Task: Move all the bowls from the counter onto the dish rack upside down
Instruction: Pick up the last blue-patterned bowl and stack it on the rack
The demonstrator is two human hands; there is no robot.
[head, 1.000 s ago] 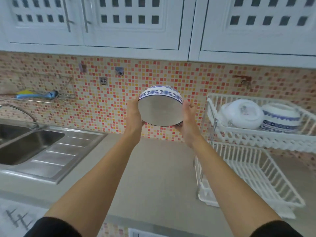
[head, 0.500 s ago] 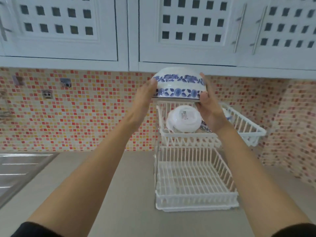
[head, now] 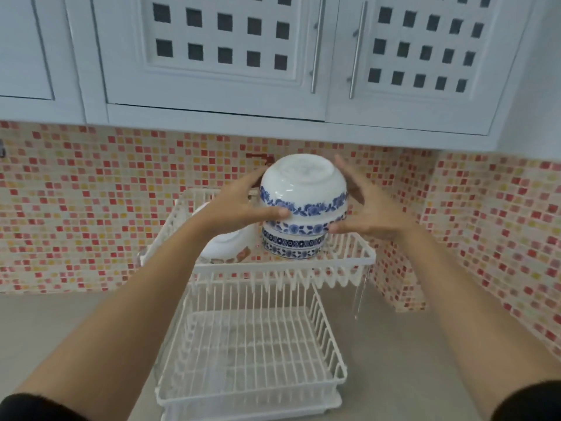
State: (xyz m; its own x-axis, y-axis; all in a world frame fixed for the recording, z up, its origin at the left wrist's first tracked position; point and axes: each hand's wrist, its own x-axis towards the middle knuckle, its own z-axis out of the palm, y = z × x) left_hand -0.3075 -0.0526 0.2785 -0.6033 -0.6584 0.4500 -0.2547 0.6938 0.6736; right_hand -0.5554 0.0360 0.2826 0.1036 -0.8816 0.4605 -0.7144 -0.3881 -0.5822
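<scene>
Presently, findings run left to right.
Plain bowl: lies tilted in the upper tier, left of the stack, partly hidden by the left wrist.
Left hand: fingers curled on the left side of the blue-patterned bowl, thumb at its rim; gripping.
Blue-patterned bowl: upside down, foot uppermost, set over a second patterned bowl that stands inverted in the upper tier of the dish rack.
Right hand: fingers spread along the bowl's right side, thumb at the rim; whether the palm presses cannot be told.
Risk: judged, the top bowl sits slightly askew on the lower one; if let go before it seats, it could slide off or knock the plain bowl.
Risk: glazed on glazed, a hard set-down may chip a rim.
Obstructions: cabinets hang close above the rack; tiled wall lies behind.
Lower tier: holds no bowls.
Counter: no bowls visible.
</scene>
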